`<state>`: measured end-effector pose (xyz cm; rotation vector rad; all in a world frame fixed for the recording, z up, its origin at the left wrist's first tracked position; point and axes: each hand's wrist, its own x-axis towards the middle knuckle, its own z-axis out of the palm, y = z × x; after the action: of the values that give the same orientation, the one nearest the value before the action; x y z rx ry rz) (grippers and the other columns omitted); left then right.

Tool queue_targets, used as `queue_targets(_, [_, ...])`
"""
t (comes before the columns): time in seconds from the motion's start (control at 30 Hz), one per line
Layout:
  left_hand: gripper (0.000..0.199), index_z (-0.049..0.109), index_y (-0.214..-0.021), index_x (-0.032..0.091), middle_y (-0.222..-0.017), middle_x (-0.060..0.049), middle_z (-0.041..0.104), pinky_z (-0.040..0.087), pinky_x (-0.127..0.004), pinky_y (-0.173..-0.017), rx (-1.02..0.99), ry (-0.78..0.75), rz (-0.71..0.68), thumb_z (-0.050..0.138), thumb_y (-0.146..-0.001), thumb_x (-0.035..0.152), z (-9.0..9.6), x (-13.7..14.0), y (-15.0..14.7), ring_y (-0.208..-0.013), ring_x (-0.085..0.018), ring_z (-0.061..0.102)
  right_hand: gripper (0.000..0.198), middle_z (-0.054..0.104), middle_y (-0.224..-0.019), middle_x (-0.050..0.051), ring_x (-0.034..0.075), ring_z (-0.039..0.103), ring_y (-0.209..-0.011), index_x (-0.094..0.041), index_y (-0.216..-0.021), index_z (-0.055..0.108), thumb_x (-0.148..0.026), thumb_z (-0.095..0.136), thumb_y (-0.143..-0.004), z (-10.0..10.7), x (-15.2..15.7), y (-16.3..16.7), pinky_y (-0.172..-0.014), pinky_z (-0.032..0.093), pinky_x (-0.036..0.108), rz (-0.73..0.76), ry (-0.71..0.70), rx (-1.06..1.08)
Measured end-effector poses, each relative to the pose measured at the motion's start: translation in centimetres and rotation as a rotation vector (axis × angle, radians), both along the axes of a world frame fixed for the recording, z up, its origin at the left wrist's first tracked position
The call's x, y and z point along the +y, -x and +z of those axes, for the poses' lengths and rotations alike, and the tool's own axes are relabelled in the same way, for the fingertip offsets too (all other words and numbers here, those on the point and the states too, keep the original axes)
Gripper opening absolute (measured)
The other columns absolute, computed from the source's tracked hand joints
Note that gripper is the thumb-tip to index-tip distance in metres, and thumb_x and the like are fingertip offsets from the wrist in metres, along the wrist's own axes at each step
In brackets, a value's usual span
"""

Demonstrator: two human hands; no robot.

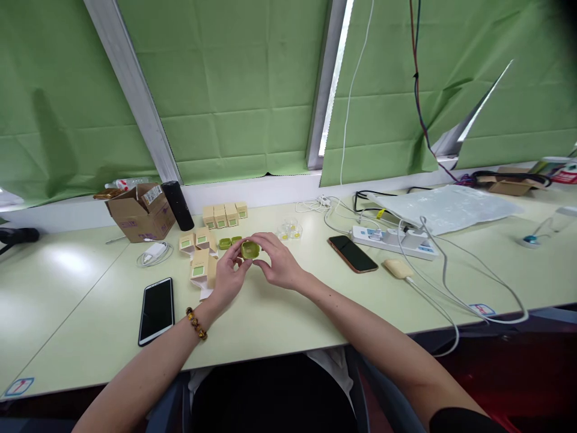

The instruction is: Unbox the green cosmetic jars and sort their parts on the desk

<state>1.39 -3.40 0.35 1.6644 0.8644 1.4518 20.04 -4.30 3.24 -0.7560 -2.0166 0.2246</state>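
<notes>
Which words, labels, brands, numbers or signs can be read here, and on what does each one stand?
No text is clearly readable.
Cardboard box: label and purple print too small.
Small boxes: print too small.
Table stickers: red marks, too blurred.
Power strip: markings too small.
Red item, far right: too blurred.
Green container: no writing seen.

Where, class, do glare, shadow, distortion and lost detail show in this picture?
Head view: white glare on the pale-green tabletop, left; head view: tall dark shadow on the creased green blind, far left; head view: grey window posts splay upward, perhaps wide-angle distortion; head view: the small olive-green open cup between bare left hand and bare right hand lacks fine detail.
</notes>
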Motion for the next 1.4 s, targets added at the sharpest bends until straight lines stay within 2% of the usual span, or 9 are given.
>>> queue_targets(0.1, [0.055,0.065,-0.140,0.023,-0.122,-0.009,0.072,0.050,-0.032,-0.078,0.094,-0.024,0.050,0.077,-0.088,0.035,0.0,-0.2,0.1,-0.088,-0.018,0.063,0.054,0.062,-0.135,0.013,0.031,0.057,-0.127,-0.032,-0.146,0.057,-0.017,0.062,-0.094,-1.0,0.4,0.0,-0.101,0.056,0.054,0.032,0.020,0.067])
queue_targets(0.2, [0.060,0.058,-0.147,0.023,-0.122,-0.009,0.073,0.048,-0.032,-0.078,0.141,-0.062,0.039,0.076,-0.090,0.036,0.1,-0.6,0.2,-0.087,-0.017,0.061,0.046,0.063,-0.132,0.012,0.029,0.059,-0.122,-0.030,-0.138,0.064,-0.023,0.067,-0.093,-1.4,0.6,-0.1,-0.100,0.056,0.050,0.097,0.128,0.209])
queue_targets(0.33, [0.055,0.053,-0.146,0.024,-0.133,-0.013,0.072,0.049,-0.034,-0.083,0.100,-0.098,0.027,0.070,-0.096,0.038,0.5,-1.2,0.0,-0.092,-0.019,0.065,0.051,0.070,-0.119,0.008,0.024,0.066,-0.110,-0.027,-0.133,0.066,-0.036,0.079,-0.085,-1.1,0.7,-0.4,-0.102,0.055,0.045,0.333,0.501,0.617])
queue_targets(0.47, [0.026,0.065,-0.119,0.021,-0.119,-0.012,0.076,0.050,-0.034,-0.085,0.056,-0.122,0.099,0.058,-0.103,0.042,0.9,-1.2,0.0,-0.099,-0.022,0.068,0.053,0.074,-0.110,0.008,0.024,0.071,-0.097,-0.023,-0.126,0.068,-0.042,0.081,-0.079,-0.5,0.7,-0.7,-0.103,0.055,0.048,0.573,0.801,0.888])
queue_targets(0.63, [0.041,0.066,-0.078,0.021,-0.081,-0.005,0.070,0.049,-0.033,-0.079,0.146,-0.140,0.229,0.048,-0.107,0.045,0.8,-0.9,0.3,-0.078,-0.019,0.062,0.046,0.076,-0.108,0.009,0.026,0.072,-0.097,-0.019,-0.121,0.070,-0.035,0.078,-0.078,-0.6,0.6,-0.9,-0.103,0.054,0.050,0.658,0.916,0.958])
queue_targets(0.77, [0.022,0.069,-0.094,0.021,-0.088,-0.005,0.071,0.048,-0.033,-0.077,0.181,-0.234,0.265,0.054,-0.104,0.035,0.6,-0.6,0.5,-0.084,-0.019,0.064,0.046,0.077,-0.107,0.010,0.025,0.073,-0.098,-0.018,-0.123,0.069,-0.031,0.078,-0.081,-1.4,0.9,-0.8,-0.104,0.053,0.048,0.694,0.957,0.955])
queue_targets(0.9, [0.019,0.068,-0.115,0.023,-0.097,-0.006,0.073,0.049,-0.034,-0.077,0.228,-0.408,0.252,0.066,-0.096,0.025,0.6,-0.6,0.3,-0.093,-0.022,0.063,0.052,0.076,-0.110,0.008,0.025,0.072,-0.101,-0.022,-0.127,0.069,-0.031,0.082,-0.078,-2.0,1.0,-0.6,-0.107,0.052,0.048,0.687,0.924,0.902])
queue_targets(1.03, [0.026,0.066,-0.118,0.023,-0.100,-0.007,0.073,0.050,-0.035,-0.077,0.237,-0.482,0.243,0.072,-0.092,0.023,0.7,-0.9,0.2,-0.094,-0.022,0.062,0.053,0.073,-0.111,0.005,0.022,0.070,-0.100,-0.025,-0.120,0.070,-0.026,0.089,-0.071,-2.4,0.9,-0.3,-0.101,0.055,0.044,0.534,0.742,0.798])
queue_targets(1.4, [0.009,0.069,-0.093,0.021,-0.090,-0.005,0.068,0.053,-0.034,-0.082,0.162,-0.333,0.186,0.066,-0.098,0.028,-0.3,-0.4,0.2,-0.088,-0.019,0.064,0.038,0.058,-0.130,0.011,0.026,0.061,-0.124,-0.028,-0.123,0.067,-0.013,0.068,-0.088,-3.2,0.1,0.5,-0.101,0.059,0.044,0.131,0.107,0.403])
